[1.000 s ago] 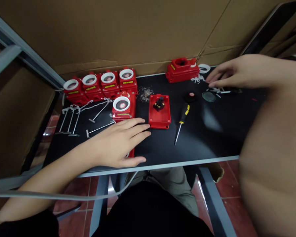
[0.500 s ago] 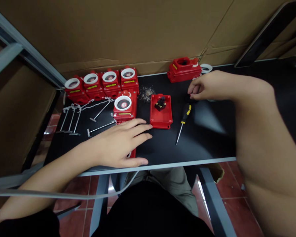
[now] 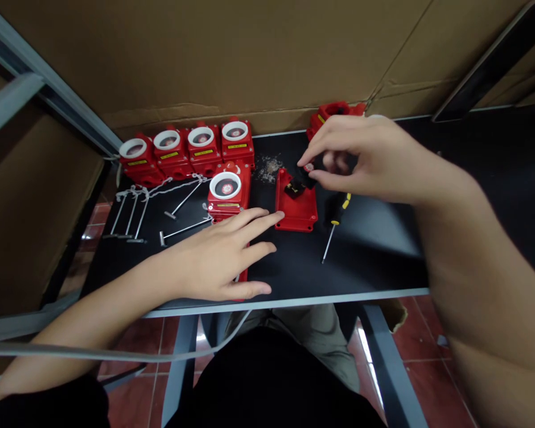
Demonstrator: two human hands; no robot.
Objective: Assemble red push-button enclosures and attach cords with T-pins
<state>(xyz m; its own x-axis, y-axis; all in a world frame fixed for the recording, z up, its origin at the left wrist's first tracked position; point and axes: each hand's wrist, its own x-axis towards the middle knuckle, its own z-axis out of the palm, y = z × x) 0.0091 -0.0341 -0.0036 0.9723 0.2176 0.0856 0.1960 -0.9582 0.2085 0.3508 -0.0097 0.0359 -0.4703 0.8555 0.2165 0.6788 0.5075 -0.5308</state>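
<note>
My left hand [image 3: 218,257] has its fingers spread, its fingertips touching the near left edge of an open red housing [image 3: 295,215]. It partly covers a red piece under the palm, below a red box with a white ring [image 3: 226,189]. My right hand [image 3: 361,156] pinches a small black round part with a red-and-white label [image 3: 309,169] between thumb and fingers. That part is over the black switch block [image 3: 293,189] inside the open housing. A black-and-yellow screwdriver [image 3: 336,215] lies to the right of the housing, its handle end partly beneath my right hand.
Several red boxes with white rings [image 3: 201,150] stand in a row at the back left. Small metal T-shaped hammers [image 3: 185,201] lie before them. Another red box [image 3: 334,112] sits at the back, behind my right hand. Pale debris [image 3: 268,169] is scattered near the housing.
My right hand has moved left from beside the screwdriver handle to above the open housing, bringing the black part. My left index fingertip now reaches slightly farther onto the housing's edge.
</note>
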